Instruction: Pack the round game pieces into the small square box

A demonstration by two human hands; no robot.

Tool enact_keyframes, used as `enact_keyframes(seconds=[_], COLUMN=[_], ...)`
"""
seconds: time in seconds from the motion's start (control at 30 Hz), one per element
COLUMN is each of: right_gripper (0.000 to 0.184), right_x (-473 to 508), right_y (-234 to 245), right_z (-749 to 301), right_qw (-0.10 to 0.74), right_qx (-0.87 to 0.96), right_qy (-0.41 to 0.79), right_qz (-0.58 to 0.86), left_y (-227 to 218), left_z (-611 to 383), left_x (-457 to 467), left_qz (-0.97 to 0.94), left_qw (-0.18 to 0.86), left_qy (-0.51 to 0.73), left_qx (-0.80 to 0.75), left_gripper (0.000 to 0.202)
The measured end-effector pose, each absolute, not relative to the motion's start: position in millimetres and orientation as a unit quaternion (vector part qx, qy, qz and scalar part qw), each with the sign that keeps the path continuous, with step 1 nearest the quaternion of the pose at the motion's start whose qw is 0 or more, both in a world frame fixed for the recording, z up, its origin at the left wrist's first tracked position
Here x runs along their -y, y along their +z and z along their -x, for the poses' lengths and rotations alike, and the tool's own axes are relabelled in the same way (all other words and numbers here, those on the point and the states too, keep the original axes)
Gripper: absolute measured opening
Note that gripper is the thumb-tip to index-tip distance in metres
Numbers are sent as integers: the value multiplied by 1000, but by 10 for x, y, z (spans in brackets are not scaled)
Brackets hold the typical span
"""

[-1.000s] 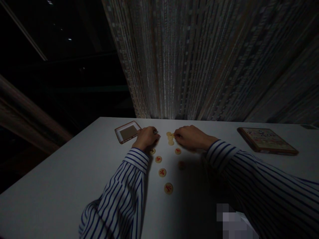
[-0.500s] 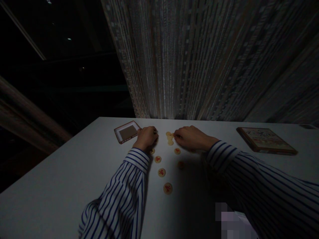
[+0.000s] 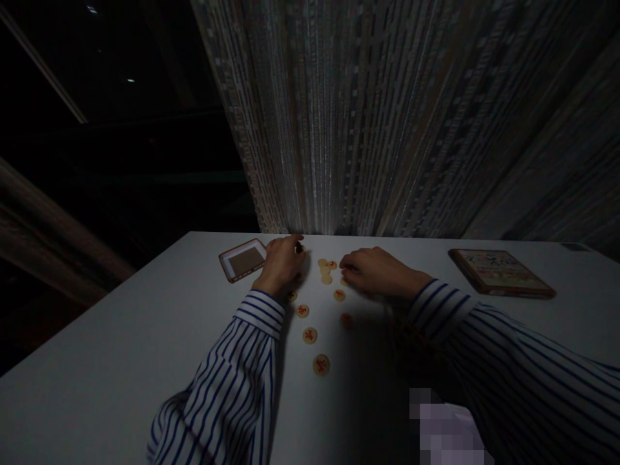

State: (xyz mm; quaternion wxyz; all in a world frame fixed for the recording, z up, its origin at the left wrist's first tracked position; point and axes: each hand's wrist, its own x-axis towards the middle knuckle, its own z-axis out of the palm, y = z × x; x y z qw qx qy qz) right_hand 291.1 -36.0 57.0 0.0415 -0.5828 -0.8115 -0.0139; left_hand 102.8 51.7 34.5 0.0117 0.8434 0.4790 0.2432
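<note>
Several round pale game discs with red marks lie in a loose line on the white table. My left hand rests knuckles up at the far end of that line, fingers curled round a small dark thing at its tips. My right hand lies palm down just right of a little cluster of discs, its fingertips pinched together beside one of them. Both arms wear blue and white striped sleeves.
A shallow open box tray with a brown inside lies just left of my left hand. A flat box lid lies at the far right. Behind the table hangs a striped curtain. The room to the left is dark.
My left hand has lifted a little and moved toward the far edge. My right hand has slid slightly back from the cluster, which shows more discs. The view has shifted a bit.
</note>
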Motion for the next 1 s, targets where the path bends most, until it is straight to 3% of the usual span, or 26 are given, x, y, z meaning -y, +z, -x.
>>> enact_keyframes(seconds=[0.57,1.0], right_gripper=[29,28], right_x=[992,1297], right_y=[696,715], right_z=[-3185,-3462], right_qw=[202,290], right_qx=[763,719], right_qy=[26,47], right_qz=[614,630], left_y=[591,598], left_z=[-1219,-1429], left_x=[-72,405], left_qz=[-853,-855], left_qw=[16,59], left_qy=[364,381], left_qx=[-374,-348], left_gripper=[33,34])
